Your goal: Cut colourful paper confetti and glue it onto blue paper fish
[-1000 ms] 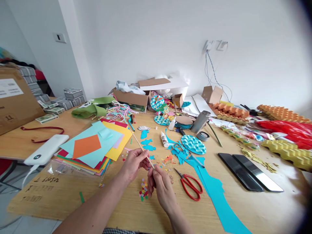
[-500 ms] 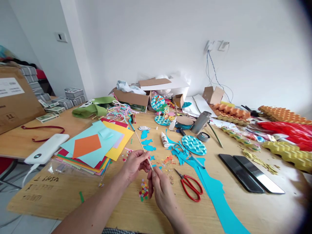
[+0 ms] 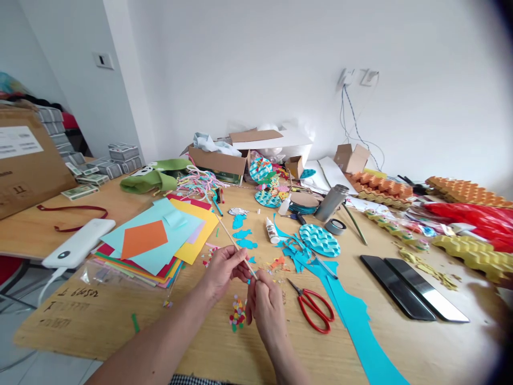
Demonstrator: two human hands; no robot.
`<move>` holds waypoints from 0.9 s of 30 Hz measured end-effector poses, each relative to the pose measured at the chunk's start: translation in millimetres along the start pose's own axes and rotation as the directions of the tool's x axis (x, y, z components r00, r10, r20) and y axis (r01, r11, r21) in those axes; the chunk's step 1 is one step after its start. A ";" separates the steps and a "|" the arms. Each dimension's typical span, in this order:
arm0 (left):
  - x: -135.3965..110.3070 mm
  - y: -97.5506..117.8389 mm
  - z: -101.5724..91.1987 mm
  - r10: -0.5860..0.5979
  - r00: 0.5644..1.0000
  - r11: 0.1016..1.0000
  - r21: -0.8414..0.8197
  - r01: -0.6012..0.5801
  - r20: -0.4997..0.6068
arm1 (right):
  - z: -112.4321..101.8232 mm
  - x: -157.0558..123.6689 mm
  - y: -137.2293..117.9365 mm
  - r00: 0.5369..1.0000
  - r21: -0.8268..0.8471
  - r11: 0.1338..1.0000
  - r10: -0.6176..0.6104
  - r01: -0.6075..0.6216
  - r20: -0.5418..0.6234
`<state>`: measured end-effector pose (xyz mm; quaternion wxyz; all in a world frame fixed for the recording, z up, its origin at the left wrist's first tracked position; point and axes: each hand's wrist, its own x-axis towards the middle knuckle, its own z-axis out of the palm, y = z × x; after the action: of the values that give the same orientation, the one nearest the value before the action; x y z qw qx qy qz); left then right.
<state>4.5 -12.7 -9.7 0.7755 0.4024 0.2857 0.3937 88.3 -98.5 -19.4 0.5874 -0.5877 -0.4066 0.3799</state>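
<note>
A thin pale wooden stick (image 3: 229, 233) slants over the middle of the table. My left hand (image 3: 225, 268) pinches it between thumb and fingers partway along. My right hand (image 3: 265, 299) is closed round its near end, with the fingers curled. Below my hands lies a small heap of coloured paper dots (image 3: 238, 312). Blue paper fish (image 3: 242, 234) lie in a column just beyond the stick. To their right a white glue bottle (image 3: 272, 231) lies on the wood. Red-handled scissors (image 3: 315, 308) rest right of my right hand.
Coloured paper sheets (image 3: 150, 235) are stacked at left beside a white power bank (image 3: 79, 243). Blue paper scraps (image 3: 349, 305), a wavy blue disc (image 3: 319, 239), a steel flask (image 3: 332, 201) and two dark phones (image 3: 396, 286) lie at right. Cardboard boxes (image 3: 218, 160) line the back.
My right hand has turned over and its fingers have curled more round the stick's near end. My left hand keeps its pinch. The view has shifted slightly.
</note>
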 end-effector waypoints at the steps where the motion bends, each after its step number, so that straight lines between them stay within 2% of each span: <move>1: -0.2 0.6 -0.1 0.000 1.000 1.000 -0.008 0.000 0.003 | 0.2 -1.1 -1.4 1.000 0.037 0.999 0.007 -0.008 0.023; 4: 0.3 1.7 -0.7 -0.001 1.000 1.000 -0.019 0.001 -0.004 | 0.1 -3.8 -4.1 0.993 0.143 0.989 0.020 -0.037 0.114; 7: 1.0 1.1 -1.6 0.014 1.000 1.000 0.017 -0.014 -0.010 | -1.7 -4.0 -4.1 0.991 0.168 0.985 0.021 -0.043 0.131; 10: -4.2 2.6 0.0 0.023 1.000 0.978 0.206 -0.024 0.006 | -9.3 -2.0 -4.3 0.997 0.172 0.984 0.030 -0.042 0.073; 12: -13.6 7.6 4.2 0.095 0.995 0.898 0.431 -0.090 0.010 | -19.3 -1.6 -6.1 0.999 0.189 0.981 0.043 -0.047 0.028; 13: -19.9 11.3 7.4 0.226 0.974 0.801 0.564 -0.200 0.024 | -25.5 -2.4 -7.4 0.999 0.183 0.982 0.051 -0.053 0.014; 14: -26.9 15.6 11.2 0.398 0.913 0.634 0.695 -0.340 0.084 | -31.9 -4.3 -9.2 0.998 0.162 0.985 0.059 -0.060 0.013; 15: -34.1 19.9 15.3 0.541 0.816 0.419 0.776 -0.471 0.203 | -38.2 -7.3 -11.3 0.997 0.133 0.989 0.065 -0.069 0.032; 16: -41.2 24.0 19.6 0.604 0.706 0.203 0.786 -0.584 0.369 | -43.9 -11.5 -13.9 0.995 0.102 0.992 0.070 -0.077 0.066; 17: -47.8 27.3 23.7 0.581 0.613 0.025 0.742 -0.670 0.535 | -48.8 -16.7 -17.0 0.991 0.072 0.994 0.073 -0.081 0.109; 18: -53.8 29.7 27.3 0.522 0.551 -0.100 0.689 -0.718 0.651 | -52.9 -22.7 -20.7 0.986 0.050 0.995 0.072 -0.081 0.152; 19: -59.1 31.0 30.3 0.466 0.521 -0.174 0.651 -0.739 0.715 | -56.6 -29.1 -24.9 0.979 0.034 0.996 0.070 -0.078 0.189; 21: -68.6 31.1 33.8 0.368 0.519 -0.189 0.608 -0.771 0.772 | -64.2 -40.3 -33.7 0.962 -0.004 0.998 0.060 -0.062 0.266; 23: -78.9 29.8 34.6 0.343 0.578 -0.118 0.644 -0.756 0.741 | -75.6 -45.7 -39.6 0.932 -0.089 0.996 0.040 -0.008 0.361; 24: -84.9 28.9 34.1 0.350 0.622 -0.061 0.679 -0.731 0.701 | -83.5 -45.0 -40.1 0.912 -0.150 0.987 0.013 0.053 0.411; 25: -91.4 27.8 33.3 0.385 0.660 0.013 0.712 -0.702 0.645 | -92.8 -42.2 -38.6 0.911 -0.244 0.961 -0.017 0.128 0.412; 26: -98.4 26.2 32.2 0.439 0.691 0.112 0.728 -0.677 0.575 | -103.0 -37.4 -34.9 0.930 -0.399 0.897 -0.035 0.190 0.366; 27: -105.5 23.8 30.8 0.457 0.734 0.236 0.727 -0.645 0.503 | -113.4 -31.3 -29.3 0.964 -0.591 0.780 -0.060 0.207 0.259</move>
<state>-36.7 -104.9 39.7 0.2889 0.8449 0.2089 0.3988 180.3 -171.3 11.3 0.3404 -0.6687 -0.6124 0.2489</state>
